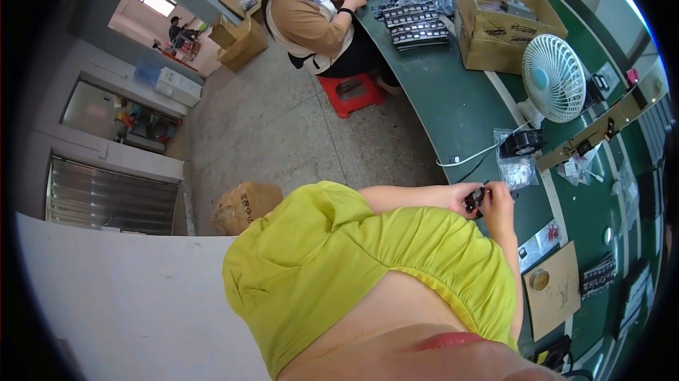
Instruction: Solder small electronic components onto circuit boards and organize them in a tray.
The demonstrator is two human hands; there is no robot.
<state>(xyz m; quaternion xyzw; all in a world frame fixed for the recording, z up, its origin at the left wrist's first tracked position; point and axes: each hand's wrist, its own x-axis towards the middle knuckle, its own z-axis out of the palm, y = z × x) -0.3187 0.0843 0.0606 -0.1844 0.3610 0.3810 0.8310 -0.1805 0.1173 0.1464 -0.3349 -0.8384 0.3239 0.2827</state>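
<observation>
My left hand and my right hand meet over the near edge of the green workbench. Between them is a small black part, dark and irregular in outline; its exact kind is too small to make out. The left fingers are closed round it from one side. On the other side, the fingertips of the right hand pinch it. Just beyond the hands lies a clear plastic bag, with a black square fan beside it.
A white desk fan and an open cardboard box stand farther along the bench. Stacked black-and-white strips lie near a co-worker on a red stool. Nearer are a brown board and a round tin.
</observation>
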